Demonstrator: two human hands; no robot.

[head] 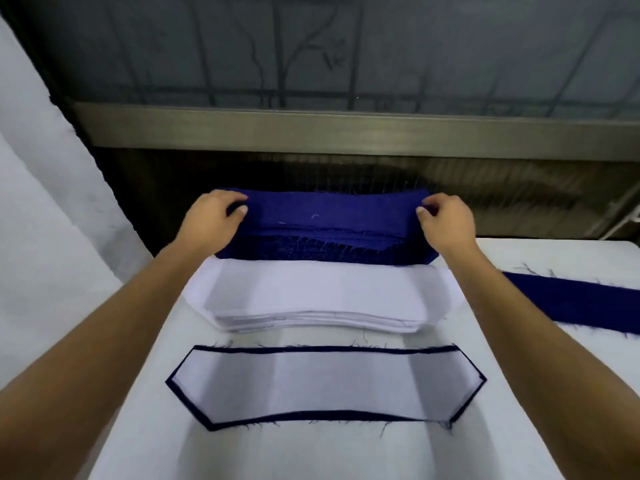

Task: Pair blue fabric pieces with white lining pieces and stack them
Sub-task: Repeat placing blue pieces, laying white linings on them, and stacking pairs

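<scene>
The white worktop [311, 455] spreads out in front of you and carries everything. Nearest to you lies a finished pair [325, 382]: a white lining piece laid flat on a blue piece of the same long, pointed-end shape, so that only a thin blue border with frayed threads shows all round it. Just beyond it sits the stack of white lining pieces [318, 296], its layered edges facing you. Touching the far side of that stack is the stack of blue fabric pieces [332, 244], at the far edge of the worktop. A separate blue strip [581, 303] lies flat on your right, apart from the stacks. Both your arms reach forward over the worktop. Your left hand [211, 220] is at the left end of the top blue piece [332, 206] and your right hand [446, 223] is at its right end. On each hand the fingers [235, 197] are curled, and with the thumb they pinch that piece, whose far edge is raised above the blue stack.
</scene>
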